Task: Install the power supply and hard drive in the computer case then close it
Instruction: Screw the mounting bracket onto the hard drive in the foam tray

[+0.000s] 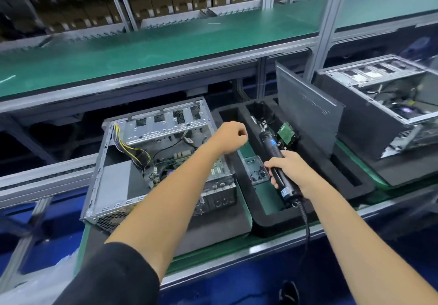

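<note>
A green table [213, 247] runs under a metal shelf frame. On it lies an open case [151, 162], side panel off, wiring showing. Right of it, a black foam tray [267, 224] holds a hard drive [287, 134] and a clear screw box [257, 169]. The left hand [228, 137] hovers curled above the case's right edge, holding nothing visible. The right hand [288, 170] grips a black screwdriver [277, 160] over the tray.

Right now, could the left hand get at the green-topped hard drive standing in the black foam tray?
Probably yes. The left hand hangs curled and holds nothing, near the hard drive. Only the black electric screwdriver, gripped by the right hand, lies between them.
</note>
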The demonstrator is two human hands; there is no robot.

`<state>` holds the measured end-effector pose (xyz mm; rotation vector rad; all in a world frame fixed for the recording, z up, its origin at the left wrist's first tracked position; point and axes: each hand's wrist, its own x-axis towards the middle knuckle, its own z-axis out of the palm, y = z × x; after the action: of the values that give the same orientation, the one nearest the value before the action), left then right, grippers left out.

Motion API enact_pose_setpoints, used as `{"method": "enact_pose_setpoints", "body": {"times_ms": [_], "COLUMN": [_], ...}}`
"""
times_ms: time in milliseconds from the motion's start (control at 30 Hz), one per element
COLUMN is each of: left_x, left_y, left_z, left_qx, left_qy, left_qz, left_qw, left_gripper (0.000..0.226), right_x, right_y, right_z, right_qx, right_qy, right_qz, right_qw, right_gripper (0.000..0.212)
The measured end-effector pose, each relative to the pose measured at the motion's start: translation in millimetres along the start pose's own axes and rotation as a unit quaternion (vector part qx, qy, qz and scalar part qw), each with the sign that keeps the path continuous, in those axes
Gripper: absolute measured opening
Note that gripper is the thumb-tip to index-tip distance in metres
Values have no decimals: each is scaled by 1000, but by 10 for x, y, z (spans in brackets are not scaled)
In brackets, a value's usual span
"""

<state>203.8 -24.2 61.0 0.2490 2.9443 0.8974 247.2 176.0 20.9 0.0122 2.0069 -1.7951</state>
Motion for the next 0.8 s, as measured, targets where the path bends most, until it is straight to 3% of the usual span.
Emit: {"method": "enact_pose_setpoints", "body": {"times_ms": [167, 367, 467, 600, 700, 800], "left_x": [666, 1294, 1448, 1566, 1586, 1549], "left_y": [124, -16, -142, -249, -374, -516], "left_z": [451, 970, 1226, 1490, 1679, 1830], "left_qx": [54, 170, 192, 199, 215, 228], "left_qy": [-71, -148, -168, -193, -244, -259], "left_qz": [-22, -133, -173, -207, -224, -224], "left_qw": [996, 965, 951, 938, 919, 912], "left_gripper": [17, 21, 33, 32, 12, 26], "right_x": [546, 1105, 1295, 1496, 1635, 1730], "right_y": [116, 333, 417, 480, 540, 574], "right_z": [-412, -719, -779, -778, -760, -716], "right_qx": [-26, -6, -10, 25, 26, 9], "right_qy": [-25, -59, -68, -69, -71, -80], "right_qz": [29, 76, 94, 114, 115, 116], "right_qw": [999, 995, 993, 991, 991, 990], "right_gripper": [14, 18, 24, 25, 24, 23]}}
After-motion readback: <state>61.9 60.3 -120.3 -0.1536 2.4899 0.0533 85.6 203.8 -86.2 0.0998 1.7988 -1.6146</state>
